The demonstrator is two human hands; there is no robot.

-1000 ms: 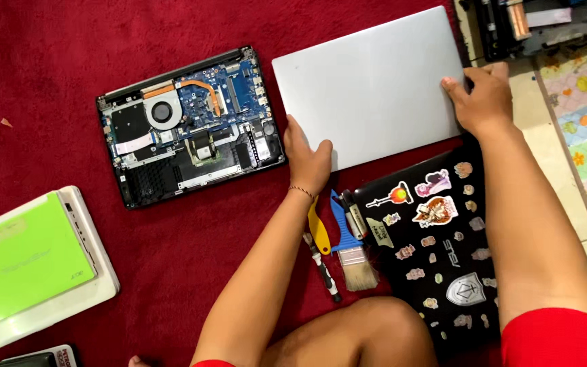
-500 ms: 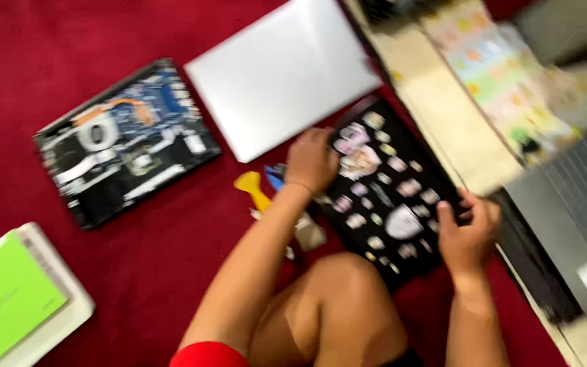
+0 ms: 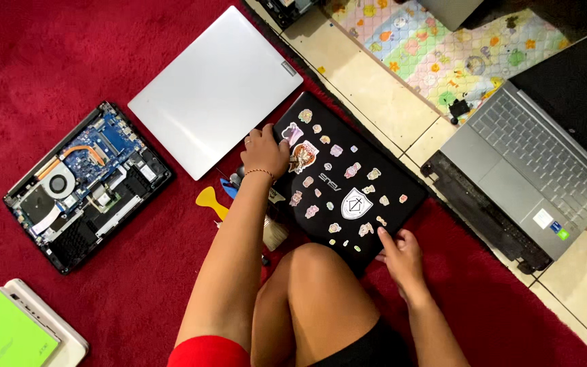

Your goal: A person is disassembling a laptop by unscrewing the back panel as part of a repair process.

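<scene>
While you sit on the red rug [image 3: 103,54], both your hands rest on the black laptop [image 3: 368,170], which lies closed and covered in stickers just past your knee [image 3: 314,272]. Your left hand [image 3: 266,149] presses on its far left corner, fingers curled and close together, gripping nothing that you can make out. Your right hand [image 3: 402,257] lies on the near edge, fingers spread a little, fingertips touching the lid.

Left of you, the opened laptop [image 3: 86,183] lies on its back like a shallow tray: a round fan, copper pipe, blue board and dark battery area sit inside its frame. Beside it rests the silver lid [image 3: 215,92], flat, its corner just next to your left hand.

Your left forearm hides most of the tools under it: you see a yellow pick [image 3: 208,200], a blue bit next to it and a brush head [image 3: 276,234], but the handles are hard to tell. The green laptop [image 3: 8,333] is cut off at the lower left. An open grey laptop [image 3: 531,163] sits on the tiles to the right.
</scene>
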